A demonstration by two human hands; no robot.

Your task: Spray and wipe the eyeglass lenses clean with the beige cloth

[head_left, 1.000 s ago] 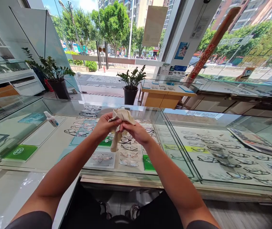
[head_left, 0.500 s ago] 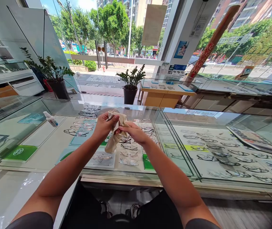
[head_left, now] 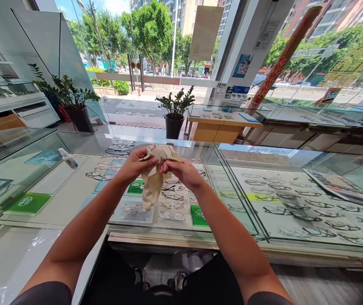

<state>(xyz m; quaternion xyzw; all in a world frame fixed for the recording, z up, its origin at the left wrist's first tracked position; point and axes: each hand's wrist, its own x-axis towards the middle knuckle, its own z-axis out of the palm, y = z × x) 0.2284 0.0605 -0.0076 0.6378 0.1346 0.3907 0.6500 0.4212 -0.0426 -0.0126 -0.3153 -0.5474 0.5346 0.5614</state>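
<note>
Beige cloth (head_left: pixel 152 192), head view: held aloft over the glass table (head_left: pixel 181 240), spread wider than half a second ago. Left hand (head_left: pixel 136 166) pinches its left side, right hand (head_left: pixel 184 171) its right. Judged: handling is ongoing, grip rearranged; whether anything is wrapped inside, cannot tell.

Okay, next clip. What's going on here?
A person's left hand and right hand both grip a cream cloth, its lower end hanging down over a glass display counter. Whether the cloth covers anything can't be made out. Rows of eyeglasses show through the glass beneath, and a white bottle is off to the left.
</note>
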